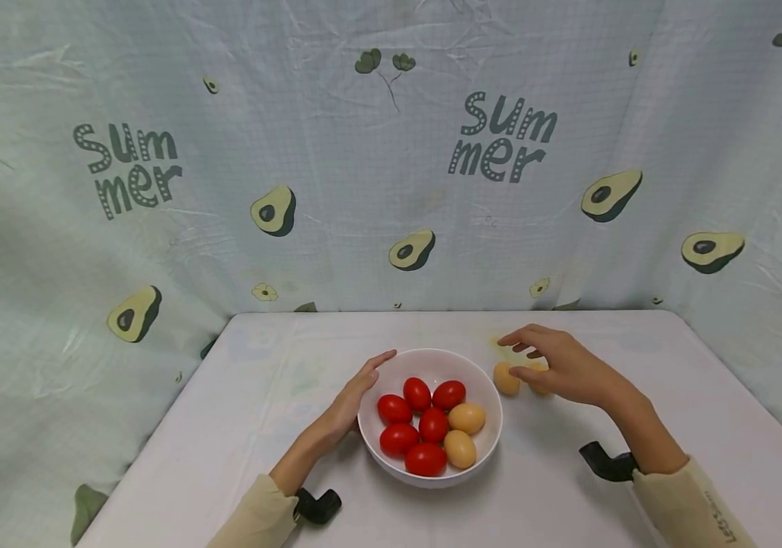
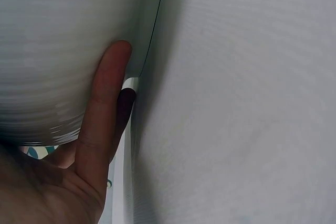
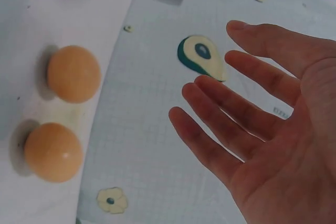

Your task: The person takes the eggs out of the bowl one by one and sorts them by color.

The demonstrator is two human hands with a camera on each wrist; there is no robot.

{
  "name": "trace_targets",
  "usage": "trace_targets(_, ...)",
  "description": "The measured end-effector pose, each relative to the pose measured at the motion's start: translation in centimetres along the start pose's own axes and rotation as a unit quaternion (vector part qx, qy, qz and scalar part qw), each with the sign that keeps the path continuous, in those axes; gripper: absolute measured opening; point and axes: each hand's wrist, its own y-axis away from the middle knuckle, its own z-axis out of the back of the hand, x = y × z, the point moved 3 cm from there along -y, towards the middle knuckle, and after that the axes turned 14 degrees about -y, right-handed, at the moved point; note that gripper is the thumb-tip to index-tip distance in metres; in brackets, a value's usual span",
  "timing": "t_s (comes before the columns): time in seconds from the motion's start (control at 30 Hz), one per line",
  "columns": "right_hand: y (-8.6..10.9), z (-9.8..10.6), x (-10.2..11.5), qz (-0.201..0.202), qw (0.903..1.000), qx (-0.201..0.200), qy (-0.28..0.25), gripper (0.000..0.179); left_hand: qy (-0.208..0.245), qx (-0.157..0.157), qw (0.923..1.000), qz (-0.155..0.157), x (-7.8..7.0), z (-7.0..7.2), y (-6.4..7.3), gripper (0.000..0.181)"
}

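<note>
A white bowl [image 1: 373,457] holds several smooth red ovals [image 1: 426,460], whose kind I cannot tell, and two light-brown eggs [image 1: 467,418]. My left hand [image 1: 352,396] rests against the bowl's left side. In the left wrist view, its straight fingers [image 2: 100,114] lie along the outer wall. Right of the bowl, my right hand [image 1: 569,367] hovers with loosely spread fingers, holding nothing. Under and beside it on the table are two more eggs, one nearer the bowl [image 1: 505,379] and another partly covered by the hand [image 1: 539,378]. Both eggs [image 3: 73,74] show whole in the right wrist view.
The white-covered table [image 1: 281,380] ends at a straight back edge. Behind it hangs a pale sheet [image 1: 336,152] printed with avocados and lettering. Each wrist carries a black mount [image 1: 608,462], which juts out above the table.
</note>
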Motion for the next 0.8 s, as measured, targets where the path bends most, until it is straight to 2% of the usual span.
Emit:
trace_targets(0.17,-1.1,-0.7,1.3,0.004,0.9995,0.033,0.003,0.035,-0.005,-0.003,1.0000,-0.004,0.0,0.0,-0.1,0.051)
trace_targets(0.43,-4.1,-2.5,4.3,0.014,0.9929,0.118,-0.010,0.029,0.000,-0.005,1.0000,-0.001,0.0,0.1,0.0,0.050)
trace_targets(0.57,-5.5,-3.7,5.8,0.019,0.9849,0.171,-0.019,0.027,0.000,-0.004,1.0000,0.002,0.1,0.0,0.1,0.051)
trace_targets(0.8,-7.3,-5.4,7.3,-0.008,0.9633,0.268,-0.020,0.028,0.008,-0.004,0.9999,0.012,-0.1,-0.1,0.1,0.050)
